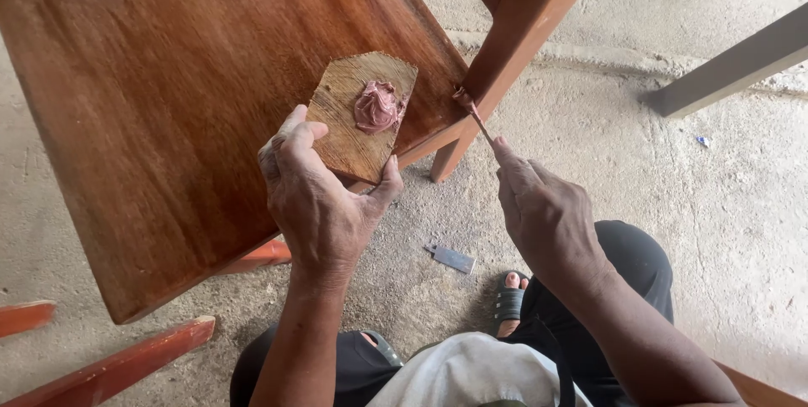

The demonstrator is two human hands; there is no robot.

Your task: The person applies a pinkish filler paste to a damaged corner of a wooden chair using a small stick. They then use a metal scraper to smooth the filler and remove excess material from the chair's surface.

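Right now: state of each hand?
Left hand: closed on a small wooden board carrying a lump of pinkish putty.
Right hand: closed on a thin spatula, tip at the chair joint.

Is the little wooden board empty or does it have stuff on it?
Not empty: the board in the left hand carries a pinkish putty lump.

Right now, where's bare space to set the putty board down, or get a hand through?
Free: the wide chair seat left of the left hand, and the concrete floor between chair leg and grey beam. Crowded: the seat corner where putty board, right hand and its thin blade meet; a metal scraper lies between the hands.
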